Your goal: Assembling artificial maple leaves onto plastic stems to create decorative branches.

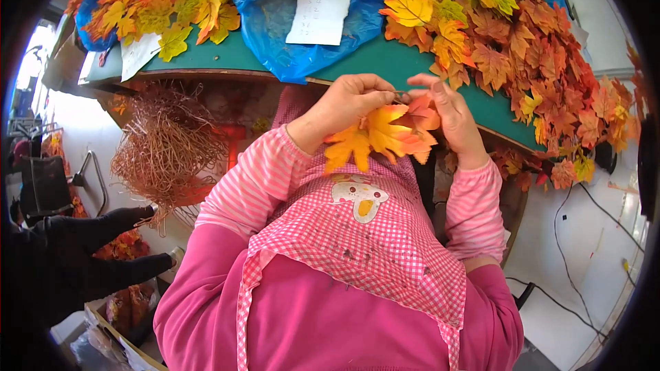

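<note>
Just off the front edge of the table, I hold a small cluster of artificial maple leaves [386, 132] in yellow, orange and red above my lap. My left hand [350, 101] is closed, with thumb and forefinger pinching the thin brown stem at the top of the cluster. On the other side, the curled fingers of my right hand [455, 120] are on the same stem end and the reddish leaf. Its fingertips are partly hidden by the leaves. The yellow-orange leaves hang down below my left hand.
On the green table [206, 60] lie leaf piles at left [165, 3] and right [509, 41], with a blue plastic bag [271, 24] and handwritten paper [320, 7] between. Brown wiry stems [165, 144] hang below left. Another person's legs [103, 247] show left; cables [560, 247] lie right.
</note>
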`<state>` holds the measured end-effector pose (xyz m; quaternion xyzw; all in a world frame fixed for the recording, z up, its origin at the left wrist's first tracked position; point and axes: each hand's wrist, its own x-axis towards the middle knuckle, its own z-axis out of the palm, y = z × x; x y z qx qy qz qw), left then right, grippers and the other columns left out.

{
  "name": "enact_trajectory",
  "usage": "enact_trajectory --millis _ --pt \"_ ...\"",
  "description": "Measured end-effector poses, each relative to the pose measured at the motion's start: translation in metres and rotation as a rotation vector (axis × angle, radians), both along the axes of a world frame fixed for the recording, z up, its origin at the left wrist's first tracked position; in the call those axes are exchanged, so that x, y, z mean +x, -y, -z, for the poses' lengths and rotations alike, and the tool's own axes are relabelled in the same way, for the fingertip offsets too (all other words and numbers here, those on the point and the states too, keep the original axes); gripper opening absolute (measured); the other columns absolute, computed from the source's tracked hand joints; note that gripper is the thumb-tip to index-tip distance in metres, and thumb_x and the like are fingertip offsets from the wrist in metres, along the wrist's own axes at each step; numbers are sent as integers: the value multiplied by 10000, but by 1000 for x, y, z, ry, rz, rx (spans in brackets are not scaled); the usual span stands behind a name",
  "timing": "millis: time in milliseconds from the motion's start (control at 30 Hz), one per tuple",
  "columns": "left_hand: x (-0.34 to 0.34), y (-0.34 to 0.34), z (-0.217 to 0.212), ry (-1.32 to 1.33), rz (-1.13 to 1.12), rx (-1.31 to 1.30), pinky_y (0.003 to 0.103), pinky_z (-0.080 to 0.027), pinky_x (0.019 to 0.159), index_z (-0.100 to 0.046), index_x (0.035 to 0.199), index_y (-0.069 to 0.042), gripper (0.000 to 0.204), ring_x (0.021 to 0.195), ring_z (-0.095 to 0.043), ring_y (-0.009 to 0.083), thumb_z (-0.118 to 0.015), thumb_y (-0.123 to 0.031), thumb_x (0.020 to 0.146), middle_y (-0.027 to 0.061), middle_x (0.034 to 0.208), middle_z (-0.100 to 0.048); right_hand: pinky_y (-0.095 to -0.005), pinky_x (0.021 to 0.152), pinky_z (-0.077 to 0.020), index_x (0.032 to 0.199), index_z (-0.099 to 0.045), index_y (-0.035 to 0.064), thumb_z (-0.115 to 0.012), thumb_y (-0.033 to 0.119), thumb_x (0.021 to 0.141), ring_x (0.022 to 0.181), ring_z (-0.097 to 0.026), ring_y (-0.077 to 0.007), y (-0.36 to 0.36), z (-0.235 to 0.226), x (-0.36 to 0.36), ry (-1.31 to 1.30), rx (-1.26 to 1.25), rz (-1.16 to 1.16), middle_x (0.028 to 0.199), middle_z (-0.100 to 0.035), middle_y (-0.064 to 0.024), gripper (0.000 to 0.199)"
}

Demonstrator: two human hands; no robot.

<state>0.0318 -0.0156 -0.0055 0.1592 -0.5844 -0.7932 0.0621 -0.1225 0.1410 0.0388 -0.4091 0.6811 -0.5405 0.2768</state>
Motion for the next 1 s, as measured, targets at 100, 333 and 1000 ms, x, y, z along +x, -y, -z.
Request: enact_trajectory --millis 100,333,1000 --pt "1 0 -5 -6 13 -165 203 -484 662 -653 995 14 163 731 -582 51 -610 -122 916 -1 849 -655 -209 699 -415 1151 -577 17 -312 587 982 721 -553 -79 -5 -5 -14 -10 200 -184 1036 -643 -52 651" --pt "5 -17 -9 -115 -250 -916 268 -494 571 -636 938 4 128 618 -613 138 -636 -47 821 100 770 -648 -194 554 -379 1148 -555 42 -546 261 951 611 -459 -54 -13 -24 -47 479 190 -323 720 -522 21 295" --pt "-4 3 -19 13 34 -476 258 -505 633 -677 1034 1 189 665 -605 102 -628 -104 884 90 744 -671 -173 531 -345 1106 -611 80 -599 104 927 632 -498 -17 -14 -16 -62 130 87 -110 805 -629 20 182"
